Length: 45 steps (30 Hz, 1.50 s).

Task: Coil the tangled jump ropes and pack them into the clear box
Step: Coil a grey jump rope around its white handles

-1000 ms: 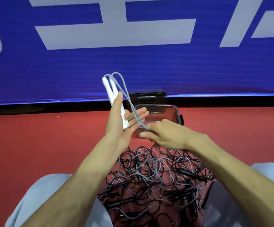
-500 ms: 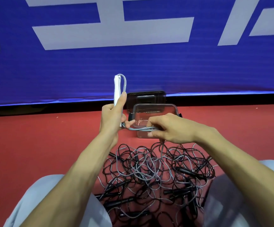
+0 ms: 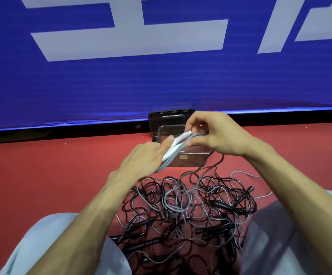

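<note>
My left hand (image 3: 144, 158) grips the white handles (image 3: 176, 146) of a grey jump rope, tilted up to the right. My right hand (image 3: 210, 133) pinches the grey cord (image 3: 195, 136) at the handles' upper end, above the clear box (image 3: 193, 157). Strands of the grey cord run along the handles and loop out below my left hand. A cord trails from my right hand down into the tangled pile of black and grey ropes (image 3: 189, 211) on the red floor between my knees. Both hands hide much of the clear box.
The box's dark lid (image 3: 169, 118) leans behind it against the blue banner wall (image 3: 161, 76). My knees in light trousers (image 3: 48, 245) flank the pile on both sides. Red floor (image 3: 52, 165) spreads left and right.
The handles tilted from upright to slanting right. My right hand rose from beside the box's front to the handles' top, carrying the grey cord along them.
</note>
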{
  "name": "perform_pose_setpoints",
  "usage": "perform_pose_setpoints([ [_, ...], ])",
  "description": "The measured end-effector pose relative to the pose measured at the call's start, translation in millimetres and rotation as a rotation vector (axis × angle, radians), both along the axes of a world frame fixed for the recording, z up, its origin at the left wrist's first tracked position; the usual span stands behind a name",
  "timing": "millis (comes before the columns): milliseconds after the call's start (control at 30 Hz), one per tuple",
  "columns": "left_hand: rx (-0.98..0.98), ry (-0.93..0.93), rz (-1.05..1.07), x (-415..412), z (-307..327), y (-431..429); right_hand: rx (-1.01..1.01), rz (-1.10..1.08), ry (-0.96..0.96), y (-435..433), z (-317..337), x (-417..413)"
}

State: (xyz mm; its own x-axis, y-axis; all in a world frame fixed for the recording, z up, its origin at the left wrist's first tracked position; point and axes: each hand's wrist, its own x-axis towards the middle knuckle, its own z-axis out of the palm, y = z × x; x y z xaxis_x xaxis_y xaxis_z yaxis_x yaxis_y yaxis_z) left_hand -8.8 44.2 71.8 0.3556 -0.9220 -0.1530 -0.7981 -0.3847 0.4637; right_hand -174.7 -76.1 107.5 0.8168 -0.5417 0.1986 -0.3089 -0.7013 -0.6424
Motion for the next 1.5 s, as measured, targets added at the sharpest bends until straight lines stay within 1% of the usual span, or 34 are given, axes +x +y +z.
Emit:
perform_pose_setpoints([
  [67, -0.001, -0.002, -0.068, -5.6, 3.4, 0.8, 0.061, -0.073, -0.056, -2.4, 4.2, -2.0],
  [167, -0.05, 0.019, -0.171, -11.9, 10.4, 5.1, 0.144, -0.118, -0.083, -4.0, 3.9, -0.9],
  [267, -0.053, -0.001, -0.288, -10.9, 11.2, 10.0, 0.37, -0.105, -0.067, -1.2, 1.4, -0.1],
  [333, -0.082, 0.048, -0.347, -8.6, 10.0, 14.4, 0.494, -0.056, -0.042, 1.3, 0.4, 0.3],
  [367, -0.112, 0.109, -0.37, -7.2, 9.7, 16.3, 0.558, -0.031, -0.068, 2.1, -0.1, 1.3],
  [433, -0.192, 0.321, -0.33, -4.4, 11.4, 17.4, 0.721, -0.03, -0.216, 1.9, 1.4, 3.3],
  [500, -0.297, 0.567, -0.198, 3.1, 15.4, 15.2, 0.94, -0.057, -0.392, 0.6, 2.9, 6.1],
  [533, -0.352, 0.655, -0.131, 7.2, 16.6, 13.3, 1.025, -0.061, -0.437, 1.1, 1.9, 8.2],
  [567, -0.399, 0.707, -0.068, 10.3, 17.8, 12.1, 1.042, -0.055, -0.424, 2.9, -0.7, 11.0],
  [600, -0.425, 0.737, -0.006, 12.2, 17.9, 10.9, 0.977, -0.047, -0.356, 5.6, -5.5, 13.8],
  [667, -0.418, 0.744, 0.129, 12.6, 16.9, 9.0, 0.775, 0.007, -0.147, 12.7, -17.0, 17.4],
  [733, -0.402, 0.696, 0.227, 13.0, 14.9, 7.0, 0.703, 0.079, 0.007, 19.7, -21.3, 21.0],
  [800, -0.407, 0.652, 0.275, 15.0, 12.7, 6.2, 0.591, 0.111, 0.151, 23.8, -25.6, 23.9],
  [867, -0.422, 0.607, 0.264, 16.8, 11.0, 3.9, 0.351, 0.113, 0.289, 23.2, -34.9, 25.6],
  [933, -0.451, 0.52, 0.266, 17.3, 9.2, 2.9, 0.174, 0.106, 0.357, 24.3, -43.0, 27.3],
  [967, -0.468, 0.444, 0.273, 17.3, 8.6, 2.8, 0.147, 0.11, 0.369, 25.1, -44.7, 27.8],
  [1033, -0.48, 0.281, 0.289, 17.8, 7.8, 1.9, 0.155, 0.122, 0.39, 25.5, -45.5, 27.9],
  [1133, -0.494, 0.161, 0.345, 24.7, 4.9, 0.5, 0.047, 0.161, 0.471, 29.8, -43.8, 27.5],
  [1200, -0.483, 0.096, 0.348, 28.2, 2.1, -2.1, -0.068, 0.203, 0.457, 33.8, -42.7, 25.4],
  [1300, -0.385, -0.03, 0.305, 25.9, -3.3, -6.8, -0.161, 0.292, 0.363, 35.0, -34.8, 18.8],
  [1367, -0.313, -0.076, 0.261, 22.3, -6.1, -8.8, -0.169, 0.324, 0.299, 31.6, -23.9, 13.9],
  [1400, -0.281, -0.077, 0.229, 19.1, -6.8, -10.2, -0.155, 0.304, 0.247, 28.4, -18.9, 10.1],
  [1500, -0.224, -0.04, 0.1, 8.8, -5.7, -11.5, -0.082, 0.168, 0.035, 16.8, -8.0, 0.0],
])
